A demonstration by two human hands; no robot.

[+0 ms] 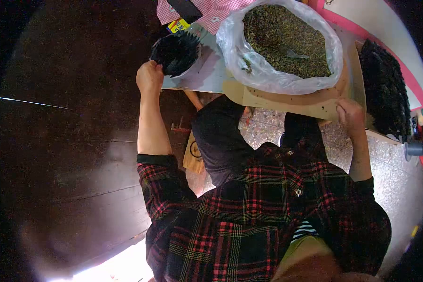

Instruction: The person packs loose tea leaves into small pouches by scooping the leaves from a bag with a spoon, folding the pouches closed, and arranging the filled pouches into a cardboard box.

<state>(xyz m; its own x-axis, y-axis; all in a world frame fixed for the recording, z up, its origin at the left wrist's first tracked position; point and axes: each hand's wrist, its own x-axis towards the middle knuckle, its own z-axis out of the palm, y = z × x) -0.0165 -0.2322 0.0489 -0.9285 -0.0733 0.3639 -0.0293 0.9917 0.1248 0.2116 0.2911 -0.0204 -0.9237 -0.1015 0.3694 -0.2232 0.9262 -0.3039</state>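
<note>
My left hand point(150, 76) is closed in a pinch at the near left edge of a pile of black pointed pieces point(176, 52). These fill a light-coloured bowl point(192, 69); what is between my fingertips is hidden. My right hand point(351, 115) is curled around the front edge of a cardboard sheet point(286, 99), near its right corner. Between my hands, on the cardboard, stands an open clear plastic bag point(230, 44) with its rim rolled down. Dried, greenish-brown crumbled leaves point(286, 35) fill it, and a small translucent scoop point(297, 55) lies on top.
A pink checked cloth point(214, 13) with a dark oblong object point(185, 9) lies at the back, by a yellow packet point(177, 25). On the right, a heap of black material point(385, 87) sits beside a pink-edged white surface point(390, 28). A grey spool-like part point(413, 149) sticks out nearby.
</note>
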